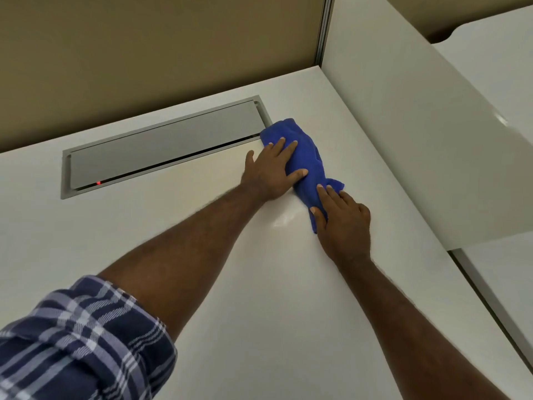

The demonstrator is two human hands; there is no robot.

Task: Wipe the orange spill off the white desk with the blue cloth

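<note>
A bunched blue cloth [305, 157] lies on the white desk [259, 298] at the far right, beside the corner of a grey cable hatch. My left hand [271, 171] presses flat on the cloth's upper left part, fingers spread. My right hand [344, 223] presses on the cloth's lower end, fingertips on the fabric. No orange spill shows; whatever lies under the cloth is hidden. A faint wet sheen [284, 220] sits on the desk just left of my right hand.
A grey cable hatch [161, 148] with a small red light is set into the desk at the back. A tan partition [158, 53] stands behind; a white side panel [418, 140] walls the right. Another white desk [504, 284] adjoins at the right.
</note>
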